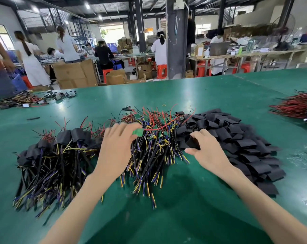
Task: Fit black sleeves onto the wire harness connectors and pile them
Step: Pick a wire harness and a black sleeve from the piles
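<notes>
Left hand [117, 147] pinches blurred green connector [137, 132] over centre harness pile [154, 147], wires lying toward near edge. Right hand [208, 152] grips one black sleeve [192, 142] at sleeve heap [240, 138]; sleeved pile [49, 155] toward left edge.

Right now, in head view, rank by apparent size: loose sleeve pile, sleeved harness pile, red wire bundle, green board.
1. sleeved harness pile and loose sleeve pile: look alike.
2. red wire bundle, farther and cropped.
3. green board.

The table [219, 88] wears a smooth green mat with a soft sheen. The sleeves [237, 138], centre right, look matt black. The boxes [70, 73], upper left, are dull brown cardboard; the stools [161, 70] glossy red plastic.
</notes>
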{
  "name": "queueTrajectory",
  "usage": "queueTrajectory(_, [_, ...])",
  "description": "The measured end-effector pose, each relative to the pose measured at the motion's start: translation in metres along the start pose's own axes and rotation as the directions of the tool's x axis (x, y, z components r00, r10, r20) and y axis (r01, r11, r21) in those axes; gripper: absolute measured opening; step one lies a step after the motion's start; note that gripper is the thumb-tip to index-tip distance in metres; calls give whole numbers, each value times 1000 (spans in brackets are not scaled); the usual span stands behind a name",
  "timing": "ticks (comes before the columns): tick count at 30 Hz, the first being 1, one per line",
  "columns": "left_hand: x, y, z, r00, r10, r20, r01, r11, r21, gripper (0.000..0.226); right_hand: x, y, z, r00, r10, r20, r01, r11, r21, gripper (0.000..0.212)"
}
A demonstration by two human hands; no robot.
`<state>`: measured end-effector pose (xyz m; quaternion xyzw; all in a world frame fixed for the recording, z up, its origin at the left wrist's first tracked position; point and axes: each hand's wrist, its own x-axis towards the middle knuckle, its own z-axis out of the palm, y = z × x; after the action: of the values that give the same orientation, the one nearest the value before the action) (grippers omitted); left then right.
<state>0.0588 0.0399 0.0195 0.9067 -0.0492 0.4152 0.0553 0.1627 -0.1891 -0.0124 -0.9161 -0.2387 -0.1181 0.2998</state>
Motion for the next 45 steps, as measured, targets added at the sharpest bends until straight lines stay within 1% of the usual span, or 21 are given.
queueTrajectory(1, [-9,-5,6,1000,-16,15,16,1000,19,29,0,1,1,1000,-4,1,4,1000,0,44])
queueTrajectory(3, [-23,-12,16,1000,-4,16,4,1000,9,31,1,4,3,1000,-10,2,10,1000,-5,42])
queueTrajectory(6, [-32,-13,20,999,-22,28,25,994,-109,33,0,6,7,1000,-14,15,14,1000,-26,40])
queueTrajectory(11, [-35,-6,22,997,-72,40,78,975,-209,32,2,10,10,1000,18,13,-18,999,-36,41])
queueTrajectory(16, [-36,-3,23,997,-67,33,72,981,-183,29,2,12,9,999,40,24,-39,999,-29,43])
queueTrajectory(27, [-39,-8,26,997,-71,-9,68,981,-182,29,2,9,7,999,40,-11,-40,999,10,43])
queueTrajectory(31, [-40,-8,27,999,-51,15,53,981,-187,37,2,9,7,998,51,-27,-51,999,19,41])
queueTrajectory(35, [-39,-6,28,999,-26,35,33,978,-205,31,2,9,7,997,68,-29,-67,998,21,42])
queueTrajectory(40, [-40,-5,26,998,-12,65,26,976,-218,31,4,10,7,996,75,-41,-74,997,38,37])
queueTrajectory(45, [-39,-5,25,996,-25,82,42,976,-213,30,4,11,7,997,44,-62,-42,998,44,43])
